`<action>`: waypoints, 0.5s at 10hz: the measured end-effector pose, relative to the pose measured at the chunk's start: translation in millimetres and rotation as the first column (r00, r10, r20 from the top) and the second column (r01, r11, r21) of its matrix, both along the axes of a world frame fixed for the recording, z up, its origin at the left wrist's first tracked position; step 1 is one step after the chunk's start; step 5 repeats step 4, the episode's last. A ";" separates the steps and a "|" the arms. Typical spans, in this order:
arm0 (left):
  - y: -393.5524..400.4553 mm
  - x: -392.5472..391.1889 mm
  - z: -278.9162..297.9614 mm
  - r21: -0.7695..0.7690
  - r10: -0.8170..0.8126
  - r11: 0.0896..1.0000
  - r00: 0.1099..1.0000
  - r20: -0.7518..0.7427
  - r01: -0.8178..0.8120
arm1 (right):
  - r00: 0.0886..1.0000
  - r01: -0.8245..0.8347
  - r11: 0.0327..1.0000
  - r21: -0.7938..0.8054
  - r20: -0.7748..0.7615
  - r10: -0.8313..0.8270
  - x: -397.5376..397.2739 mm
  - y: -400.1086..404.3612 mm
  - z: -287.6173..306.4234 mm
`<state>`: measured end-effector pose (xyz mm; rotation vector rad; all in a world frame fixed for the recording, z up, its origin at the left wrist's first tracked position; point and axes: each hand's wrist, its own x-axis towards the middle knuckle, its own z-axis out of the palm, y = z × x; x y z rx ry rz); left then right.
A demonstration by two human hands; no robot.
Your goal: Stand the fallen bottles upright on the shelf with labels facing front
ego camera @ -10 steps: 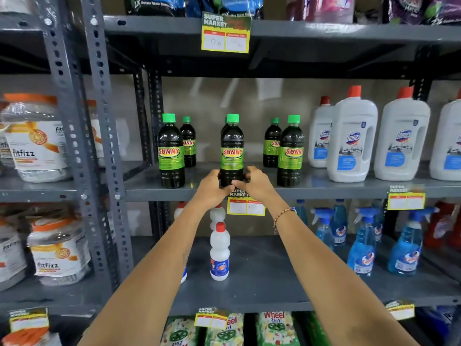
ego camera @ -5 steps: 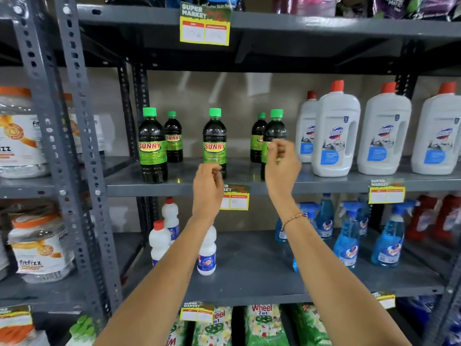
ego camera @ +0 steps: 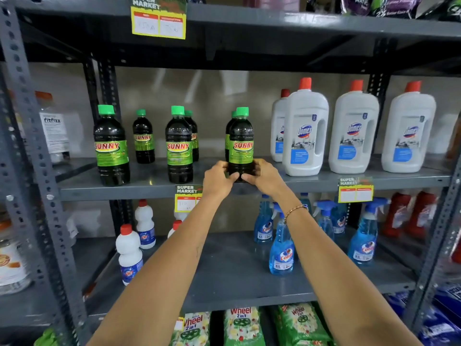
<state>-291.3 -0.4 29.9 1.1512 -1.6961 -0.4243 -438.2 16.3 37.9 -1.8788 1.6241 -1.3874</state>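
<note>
Several dark SUNNY bottles with green caps and green labels stand upright on the grey middle shelf. The rightmost front SUNNY bottle stands at the shelf's front edge with its label facing me. My left hand and my right hand both clasp its base, one on each side. To its left stand the middle SUNNY bottle and the left SUNNY bottle, both with labels to the front. Smaller-looking ones stand behind them.
White Domex jugs with red caps stand right of the held bottle. Price tags hang on the shelf edge. Below are white bottles and blue spray bottles. Grey perforated uprights frame the left.
My hands left the middle SUNNY bottle and moved right. Both are now closed around the base of the rightmost front bottle. The view has shifted right and closer.
</note>
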 end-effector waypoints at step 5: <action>13.4 5.4 -3.8 -0.078 0.008 0.997 0.999 -0.037 -0.011 | 0.998 -0.008 0.999 -0.047 0.058 0.011 0.5 8.4 0.8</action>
